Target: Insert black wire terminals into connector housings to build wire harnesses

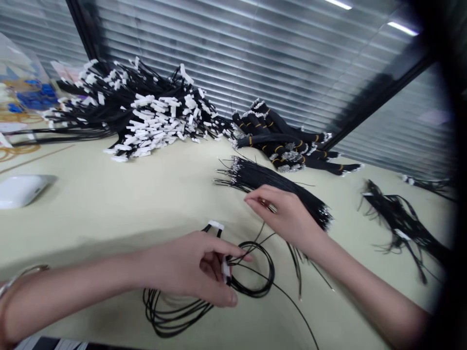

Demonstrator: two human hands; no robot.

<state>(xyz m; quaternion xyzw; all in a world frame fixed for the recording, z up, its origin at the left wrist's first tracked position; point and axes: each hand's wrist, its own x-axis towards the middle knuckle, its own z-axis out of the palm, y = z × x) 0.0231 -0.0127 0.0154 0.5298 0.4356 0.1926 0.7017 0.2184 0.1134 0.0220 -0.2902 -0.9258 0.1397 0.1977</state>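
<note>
My left hand (pixel 197 267) is closed around a white connector (pixel 226 270) with thin black wires running from it. A round coil of black cable (pixel 272 272) lies just right of its fingertips, and more looped cable (pixel 175 321) spreads on the table below the palm. Another white connector (pixel 216 225) sticks up behind the knuckles. My right hand (pixel 280 209) is raised to the upper right, thumb and forefinger pinched together. Metal-tipped black wires (pixel 297 272) show inside its curled fingers and trail out below the wrist; exactly what the fingertips pinch is hidden.
Behind the right hand lies a bundle of cut black wires (pixel 270 177). Farther back are taped black bundles (pixel 284 138) and a large heap of cables with white connectors (pixel 156 116). A white case (pixel 22 190) sits left; more dark cables (pixel 401 223) lie right.
</note>
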